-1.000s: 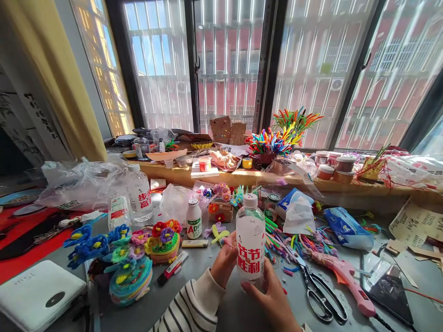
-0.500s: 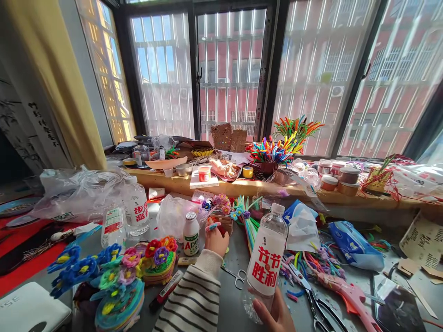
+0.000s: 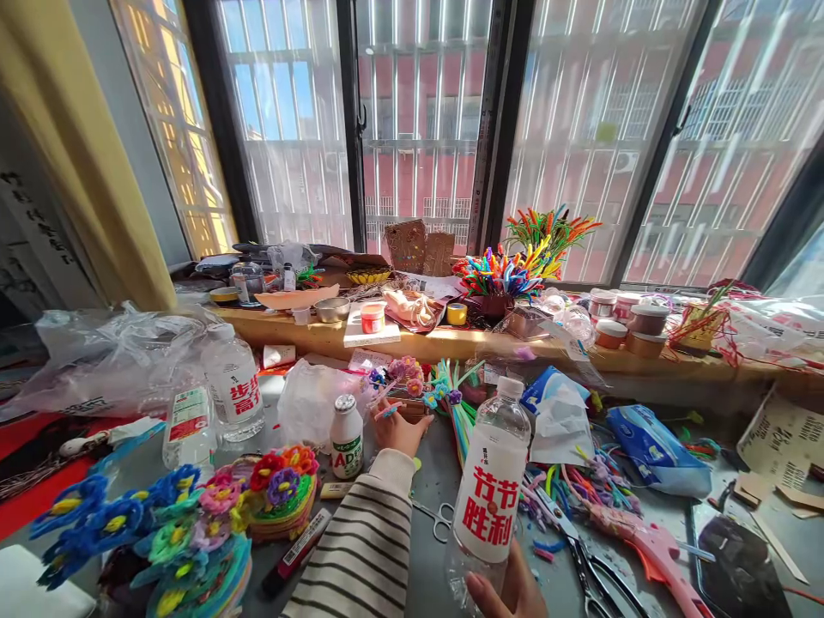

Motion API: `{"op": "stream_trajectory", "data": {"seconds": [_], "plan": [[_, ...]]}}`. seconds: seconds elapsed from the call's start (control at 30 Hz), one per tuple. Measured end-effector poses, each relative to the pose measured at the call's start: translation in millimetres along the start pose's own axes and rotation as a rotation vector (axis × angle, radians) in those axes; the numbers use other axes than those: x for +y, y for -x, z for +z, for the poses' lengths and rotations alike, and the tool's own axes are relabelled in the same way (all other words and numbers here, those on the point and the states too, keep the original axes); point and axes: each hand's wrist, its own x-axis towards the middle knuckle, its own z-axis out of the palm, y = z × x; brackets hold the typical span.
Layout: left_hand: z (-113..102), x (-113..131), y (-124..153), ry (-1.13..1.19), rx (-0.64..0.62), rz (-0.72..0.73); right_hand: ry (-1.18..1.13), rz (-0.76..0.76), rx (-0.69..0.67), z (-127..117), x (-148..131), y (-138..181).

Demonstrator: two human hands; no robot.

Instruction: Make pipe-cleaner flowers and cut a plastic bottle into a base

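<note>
My right hand (image 3: 508, 592) grips a clear plastic water bottle (image 3: 490, 489) near its base; its white cap is on and its white label bears large red characters. The bottle stands nearly upright, leaning slightly right. My left hand (image 3: 402, 429), in a striped sleeve, reaches forward with thumb and fingers apart, and a coloured fuzzy ring sits on one finger. Just beyond it are a small brown box (image 3: 412, 408) and pink fuzzy flowers (image 3: 407, 371); whether the fingers touch either, I cannot tell. A small white drink bottle (image 3: 347, 439) stands left of that hand.
Fuzzy-flower crafts (image 3: 283, 498) fill the left front, with a marker (image 3: 296, 549) beside them. Two water bottles (image 3: 233, 386) stand behind. Black scissors (image 3: 583, 549), a pink glue gun (image 3: 644, 549), a phone (image 3: 727, 549) and a blue tissue pack (image 3: 657, 451) lie right. The sill (image 3: 302, 330) holds jars.
My left hand has opened wider, its thumb and fingers spreading apart beside the brown box. The camera view has shifted slightly. The water bottle remains in my right hand.
</note>
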Motion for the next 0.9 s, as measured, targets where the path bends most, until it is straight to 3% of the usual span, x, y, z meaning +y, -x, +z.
{"op": "stream_trajectory", "data": {"seconds": [0.3, 0.53, 0.63, 0.9], "plan": [[6, 11, -4, -0.018, 0.157, -0.015, 0.011, -0.016, -0.017, 7, -3, 6], [-22, 11, -28, 0.111, 0.092, 0.062, 0.287, -0.103, 0.259, -11, -6, 7], [-33, 20, -31, 0.166, 0.105, 0.104, 0.337, -0.106, 0.294, -18, -4, 6], [-49, 35, -23, 0.148, 0.378, 0.374, 0.245, -0.102, 0.278, -11, -11, 6]]}}
